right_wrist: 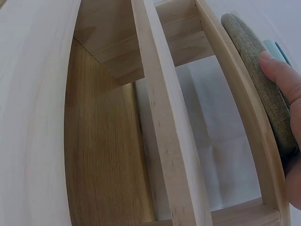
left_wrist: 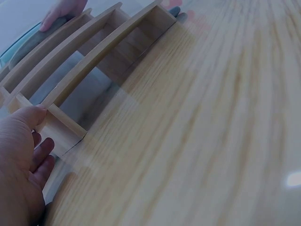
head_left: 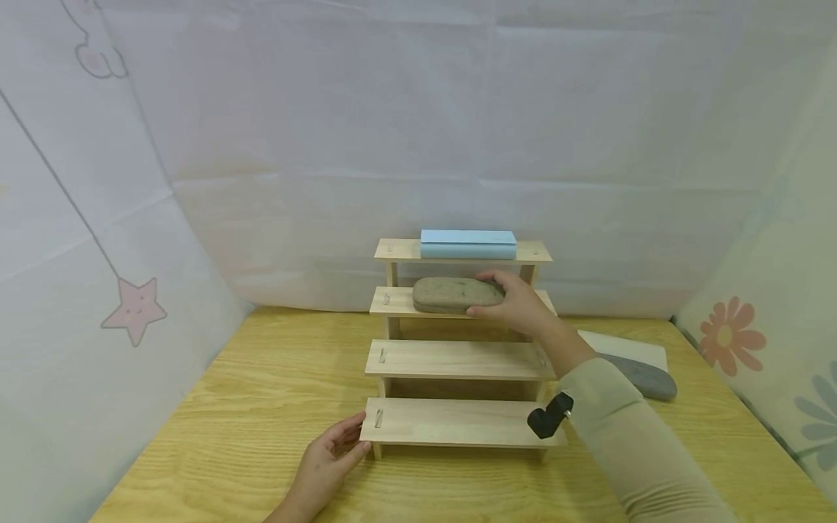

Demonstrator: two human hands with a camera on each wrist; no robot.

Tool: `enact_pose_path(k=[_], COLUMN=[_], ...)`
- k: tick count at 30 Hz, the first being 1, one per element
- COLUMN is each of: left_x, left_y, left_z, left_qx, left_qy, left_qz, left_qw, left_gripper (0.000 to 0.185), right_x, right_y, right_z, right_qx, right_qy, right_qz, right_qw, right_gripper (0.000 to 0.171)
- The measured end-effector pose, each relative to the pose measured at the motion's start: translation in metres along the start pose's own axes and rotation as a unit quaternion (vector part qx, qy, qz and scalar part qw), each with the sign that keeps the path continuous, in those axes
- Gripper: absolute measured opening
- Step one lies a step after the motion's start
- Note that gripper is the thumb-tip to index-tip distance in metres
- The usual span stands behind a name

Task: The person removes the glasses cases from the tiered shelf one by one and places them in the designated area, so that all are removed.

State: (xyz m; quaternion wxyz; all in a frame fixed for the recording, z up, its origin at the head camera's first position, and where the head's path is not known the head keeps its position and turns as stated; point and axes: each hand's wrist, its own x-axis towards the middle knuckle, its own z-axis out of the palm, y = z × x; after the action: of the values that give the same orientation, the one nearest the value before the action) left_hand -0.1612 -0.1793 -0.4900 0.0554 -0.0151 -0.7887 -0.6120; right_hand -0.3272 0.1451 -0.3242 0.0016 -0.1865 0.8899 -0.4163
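Right hand (head_left: 519,305) grip is curled round the right end of the tan stone-shaped pad (head_left: 458,296), fingers over its far edge, thumb at the near side; pad lies flat on the second-from-top step of the wooden stepped rack (head_left: 458,359), centred left-right, long side along the step. Right wrist view shows my fingertip (right_wrist: 282,77) pressing the pad's fabric top, pad sitting along the step edge. Left hand (head_left: 330,457) grip is released, fingers relaxed, resting against the near-left corner of the lowest step, touching the wood, holding nothing; left wrist view shows the same, palm by the rack's leg. To do this step well I judge: keep the left hand bracing the rack so it doesn't slide on the counter (head_left: 261,407), keep the pad level and fully on the step, not overhanging the near edge, and loosen the fingers straight up so they don't drag it. Rack contents: top step carries a light blue block (head_left: 468,244), flat, centred; second step has the pad; the two lower steps carry nothing I can see. Off the rack, on the counter to the right, a grey stone-shaped pad (head_left: 644,378) lies partly on a white sheet (head_left: 628,347), partly hidden by my sleeve (head_left: 628,436). Small black clip (head_left: 549,418) sits at my right wrist.
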Motion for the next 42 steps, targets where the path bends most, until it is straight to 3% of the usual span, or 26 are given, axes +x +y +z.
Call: enact_pose_path(k=[18, 42], left_x=[0.001, 0.001], left_y=[-0.003, -0.001], left_z=[-0.001, 0.001], left_qx=[0.013, 0.016], left_qy=[0.000, 0.000], left_qz=[-0.010, 0.003], left_qw=[0.9999, 0.9999], left_gripper=[0.045, 0.043], right_x=[-0.003, -0.018], right_y=[-0.003, -0.016], right_z=[0.003, -0.015], right_qx=[-0.041, -0.006], right_qy=[0.026, 0.041], right_qz=[-0.002, -0.001], right_qw=[0.999, 0.999], right_gripper=[0.083, 0.083])
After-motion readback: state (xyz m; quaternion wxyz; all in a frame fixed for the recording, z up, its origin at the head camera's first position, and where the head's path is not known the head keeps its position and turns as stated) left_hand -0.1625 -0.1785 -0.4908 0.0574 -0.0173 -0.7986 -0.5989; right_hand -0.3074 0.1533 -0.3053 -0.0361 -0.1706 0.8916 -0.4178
